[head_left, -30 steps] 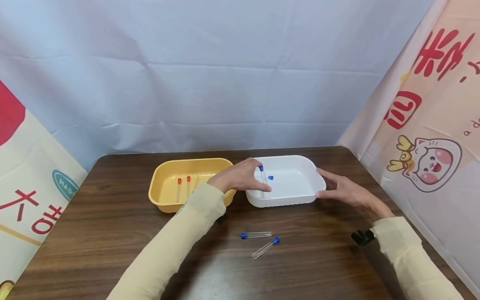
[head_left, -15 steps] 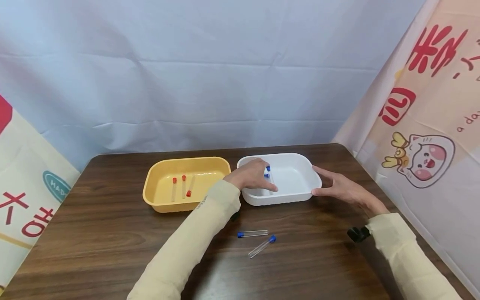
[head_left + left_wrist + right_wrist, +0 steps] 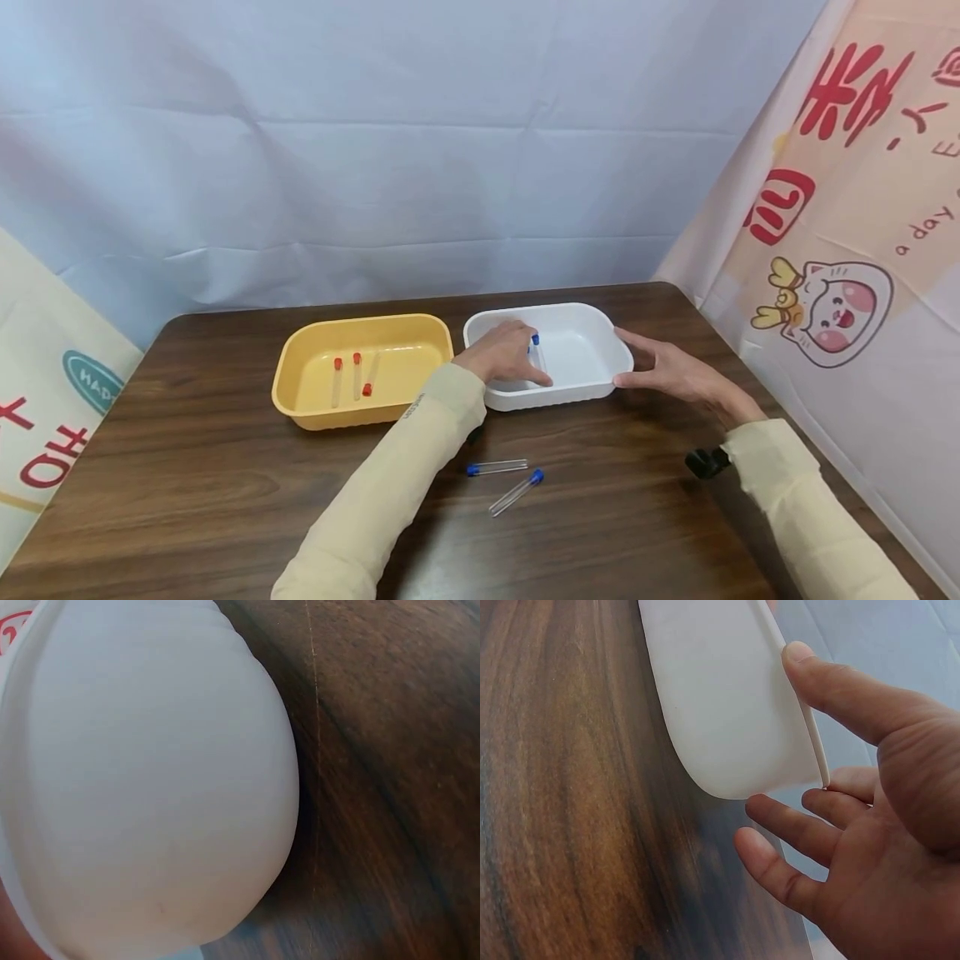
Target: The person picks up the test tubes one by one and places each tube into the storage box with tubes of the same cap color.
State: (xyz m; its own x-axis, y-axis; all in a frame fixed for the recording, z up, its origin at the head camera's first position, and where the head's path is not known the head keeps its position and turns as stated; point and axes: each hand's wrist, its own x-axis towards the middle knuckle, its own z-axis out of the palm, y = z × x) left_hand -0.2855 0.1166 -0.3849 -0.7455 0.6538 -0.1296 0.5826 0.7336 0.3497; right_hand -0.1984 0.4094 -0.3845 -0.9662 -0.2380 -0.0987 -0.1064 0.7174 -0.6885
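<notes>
My left hand [image 3: 506, 352] reaches over the left end of the white tray [image 3: 588, 387]. Its thumb and fingers pinch a clear test tube [image 3: 538, 357] with a blue cap, low inside the tray. Another blue cap shows beside it, mostly covered by the hand. At the tray's right end, my right hand [image 3: 678, 375] grips the rim, thumb at the near corner and a finger at the far one. In the right wrist view the thumb of that hand [image 3: 877, 780] presses on the tray's rim. Only the tray's outer wall [image 3: 157, 765] fills most of the left wrist view.
Two blue-capped test tubes, one nearly level [image 3: 498, 467] and one slanted [image 3: 516, 493], lie on the brown wooden table [image 3: 187, 483] in front. Left of the white tray stands a yellow tray [image 3: 363, 417] holding three red-capped tubes [image 3: 357, 379]. Cloth sheets [image 3: 375, 167] hang behind and at the sides.
The left hand has carried the blue-capped tube rightward and down into the white tray. The right hand stays at the tray's end. The head view has turned slightly right.
</notes>
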